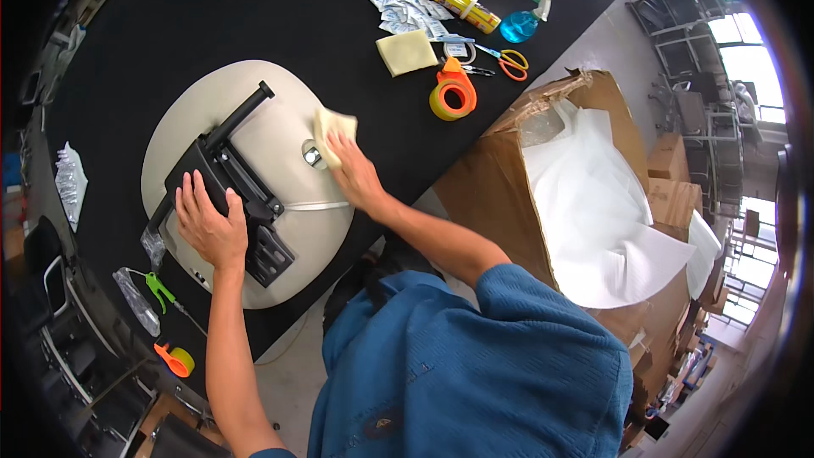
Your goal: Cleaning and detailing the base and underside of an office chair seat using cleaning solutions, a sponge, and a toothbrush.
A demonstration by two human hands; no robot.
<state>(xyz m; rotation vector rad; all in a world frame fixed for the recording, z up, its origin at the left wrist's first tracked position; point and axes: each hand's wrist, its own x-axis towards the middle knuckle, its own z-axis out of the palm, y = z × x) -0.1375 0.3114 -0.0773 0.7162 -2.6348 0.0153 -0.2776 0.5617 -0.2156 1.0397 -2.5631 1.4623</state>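
Note:
A beige chair seat [318, 229] lies upside down on the black-covered table, with a black metal chair mechanism [222, 165] fixed to its underside. My left hand [212, 225] rests on the mechanism, fingers spread. In my right hand [356, 168] is a pale yellow sponge [334, 125], pressed at the seat's right edge beside a round hole with a metal fitting [312, 153]. A whitish strip crosses the seat below that hole. The palm hides part of the sponge.
Beyond the seat lie another sponge [407, 53], an orange tape dispenser [454, 93], scissors [512, 64], a spray can [458, 2], a blue spray bottle [520, 26] and sachets [407, 10]. A green air gun [158, 290] is at left. An open cardboard box [500, 178] stands right.

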